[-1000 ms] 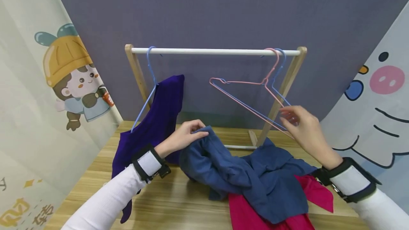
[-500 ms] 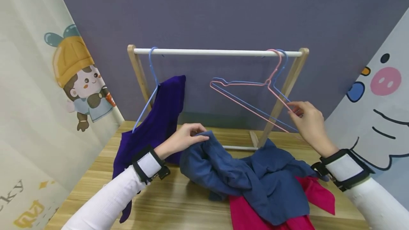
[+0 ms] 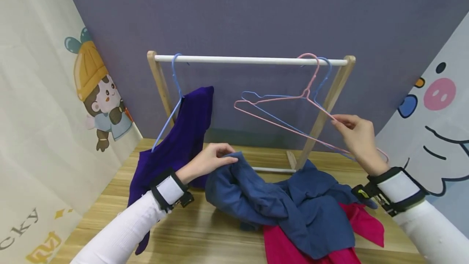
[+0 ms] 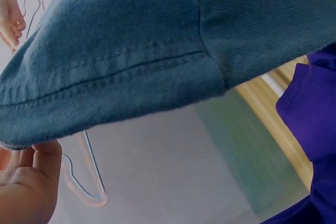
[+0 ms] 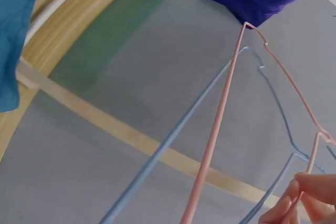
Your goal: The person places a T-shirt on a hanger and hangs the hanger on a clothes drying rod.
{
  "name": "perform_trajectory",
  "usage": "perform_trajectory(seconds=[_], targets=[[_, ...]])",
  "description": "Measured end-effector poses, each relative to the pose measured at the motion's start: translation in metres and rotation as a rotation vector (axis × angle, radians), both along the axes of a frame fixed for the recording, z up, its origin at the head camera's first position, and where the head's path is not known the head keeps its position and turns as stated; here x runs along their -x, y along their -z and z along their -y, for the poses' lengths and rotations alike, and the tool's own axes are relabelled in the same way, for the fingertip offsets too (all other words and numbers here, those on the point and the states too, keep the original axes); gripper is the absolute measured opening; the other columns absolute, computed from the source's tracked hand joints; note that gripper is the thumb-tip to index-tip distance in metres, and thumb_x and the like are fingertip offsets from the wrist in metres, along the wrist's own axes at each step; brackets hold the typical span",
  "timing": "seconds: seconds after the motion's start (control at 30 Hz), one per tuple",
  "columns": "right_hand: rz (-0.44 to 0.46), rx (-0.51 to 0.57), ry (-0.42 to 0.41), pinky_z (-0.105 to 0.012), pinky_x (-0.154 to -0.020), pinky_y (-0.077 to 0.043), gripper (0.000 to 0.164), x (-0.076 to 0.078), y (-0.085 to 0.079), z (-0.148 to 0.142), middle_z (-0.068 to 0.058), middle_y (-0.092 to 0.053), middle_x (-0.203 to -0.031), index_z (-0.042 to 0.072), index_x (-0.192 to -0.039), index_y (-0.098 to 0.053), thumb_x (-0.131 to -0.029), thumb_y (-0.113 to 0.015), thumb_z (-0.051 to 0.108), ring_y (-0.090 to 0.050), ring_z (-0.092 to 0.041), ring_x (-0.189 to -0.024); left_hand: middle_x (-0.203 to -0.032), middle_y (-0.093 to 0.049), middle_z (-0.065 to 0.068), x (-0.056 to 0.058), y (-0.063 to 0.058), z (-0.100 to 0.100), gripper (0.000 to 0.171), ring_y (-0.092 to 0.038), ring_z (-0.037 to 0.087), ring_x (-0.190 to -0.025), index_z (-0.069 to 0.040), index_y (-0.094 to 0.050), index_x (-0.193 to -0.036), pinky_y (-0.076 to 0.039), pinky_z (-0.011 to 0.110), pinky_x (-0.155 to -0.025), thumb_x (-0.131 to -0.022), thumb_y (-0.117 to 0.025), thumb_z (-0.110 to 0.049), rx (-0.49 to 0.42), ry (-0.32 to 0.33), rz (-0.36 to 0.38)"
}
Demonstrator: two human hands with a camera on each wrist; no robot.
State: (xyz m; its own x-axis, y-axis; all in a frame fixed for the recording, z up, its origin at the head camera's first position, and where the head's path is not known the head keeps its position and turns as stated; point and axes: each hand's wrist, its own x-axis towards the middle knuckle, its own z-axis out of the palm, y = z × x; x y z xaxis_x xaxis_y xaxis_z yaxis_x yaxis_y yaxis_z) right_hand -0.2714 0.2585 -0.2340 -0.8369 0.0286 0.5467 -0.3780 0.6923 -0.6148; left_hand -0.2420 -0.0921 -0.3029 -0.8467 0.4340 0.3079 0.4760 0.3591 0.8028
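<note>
My left hand (image 3: 210, 159) pinches the edge of a blue garment (image 3: 271, 199) and lifts that corner off the wooden table. In the left wrist view its stitched hem (image 4: 131, 85) hangs in front of the camera. My right hand (image 3: 357, 135) pinches the right sloping arm of a pink wire hanger (image 5: 216, 124) between thumb and fingers. That hanger's hook is still over the white rail (image 3: 238, 59) of a small rack, and its body tilts toward me. Close behind it hangs a blue wire hanger (image 5: 168, 140), partly overlapped by the pink one.
At the rack's left end, a purple garment (image 3: 192, 121) hangs on another blue hanger (image 3: 165, 126) and droops to the table (image 3: 198, 239). A magenta garment (image 3: 286, 245) lies beneath the blue one. Wooden posts (image 3: 160, 82) hold the rail; printed curtains flank both sides.
My right hand has reached the pink hanger, pinched it and drawn it toward me, apart from the blue hanger behind. My left hand stays on the blue garment, slightly lower.
</note>
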Motion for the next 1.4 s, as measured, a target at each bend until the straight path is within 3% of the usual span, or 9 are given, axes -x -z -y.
perform_trajectory(seconds=[0.27, 0.57, 0.7, 0.93, 1.07, 1.3, 1.4], targets=[[0.064, 0.128, -0.034, -0.01, -0.063, -0.038, 0.04, -0.007, -0.011, -0.005, 0.024, -0.055, -0.082, -0.001, -0.111, -0.059, -0.086, -0.056, 0.031, -0.049, 0.003, -0.079, -0.084, -0.063, -0.001, 0.001, 0.004, 0.003, 0.016, -0.055, 0.009, -0.072, -0.011, -0.065, -0.09, -0.044, 0.023, -0.068, -0.084, -0.06, -0.024, 0.059, -0.031, -0.064], [0.177, 0.217, -0.115, -0.008, -0.067, -0.04, 0.033, -0.022, -0.013, -0.032, 0.022, -0.057, -0.09, 0.011, -0.113, -0.061, -0.084, -0.06, 0.027, -0.049, -0.001, -0.086, -0.081, -0.064, -0.002, 0.002, 0.007, 0.006, 0.015, -0.053, 0.011, -0.066, -0.012, -0.068, -0.089, -0.043, 0.021, -0.062, -0.082, -0.063, -0.024, 0.058, -0.099, -0.152], [0.238, 0.197, -0.08, -0.008, -0.066, -0.038, 0.031, -0.03, -0.011, -0.046, 0.025, -0.055, -0.088, 0.016, -0.112, -0.062, -0.084, -0.06, 0.029, -0.047, -0.001, -0.085, -0.081, -0.065, 0.001, -0.005, -0.001, 0.007, 0.014, -0.056, 0.012, -0.068, -0.008, -0.069, -0.088, -0.044, 0.02, -0.063, -0.081, -0.065, -0.019, 0.049, -0.112, -0.157], [0.265, 0.151, -0.12, -0.011, -0.065, -0.037, 0.028, -0.039, -0.003, -0.069, 0.024, -0.058, -0.087, 0.014, -0.113, -0.061, -0.086, -0.057, 0.022, -0.049, -0.001, -0.079, -0.079, -0.066, 0.009, -0.021, -0.019, 0.006, 0.012, -0.057, 0.017, -0.067, 0.0, -0.068, -0.088, -0.045, 0.021, -0.062, -0.079, -0.065, -0.008, 0.037, -0.129, -0.141], [0.269, 0.09, -0.104, -0.008, -0.065, -0.037, 0.03, -0.041, 0.0, -0.077, 0.025, -0.056, -0.088, 0.011, -0.114, -0.059, -0.087, -0.056, 0.024, -0.049, 0.002, -0.081, -0.079, -0.066, 0.009, -0.022, -0.02, 0.009, 0.012, -0.057, 0.012, -0.067, 0.0, -0.068, -0.088, -0.045, 0.02, -0.062, -0.079, -0.065, -0.008, 0.034, -0.149, -0.128], [0.244, 0.074, -0.175, -0.006, -0.066, -0.036, 0.024, -0.042, 0.005, -0.085, 0.024, -0.058, -0.089, 0.009, -0.109, -0.062, -0.087, -0.057, 0.015, -0.05, 0.006, -0.083, -0.082, -0.066, 0.01, -0.02, -0.019, 0.012, 0.014, -0.058, 0.01, -0.069, 0.0, -0.068, -0.09, -0.046, 0.021, -0.064, -0.079, -0.065, -0.008, 0.018, -0.141, -0.098], [0.273, 0.034, -0.162, -0.02, -0.081, -0.038, 0.028, -0.043, 0.006, -0.085, 0.024, -0.057, -0.09, 0.005, -0.11, -0.061, -0.087, -0.057, 0.02, -0.048, 0.008, -0.085, -0.083, -0.066, 0.011, -0.02, -0.018, 0.013, 0.014, -0.059, 0.01, -0.07, 0.001, -0.068, -0.09, -0.047, 0.021, -0.065, -0.08, -0.064, -0.008, 0.01, -0.129, -0.076]])
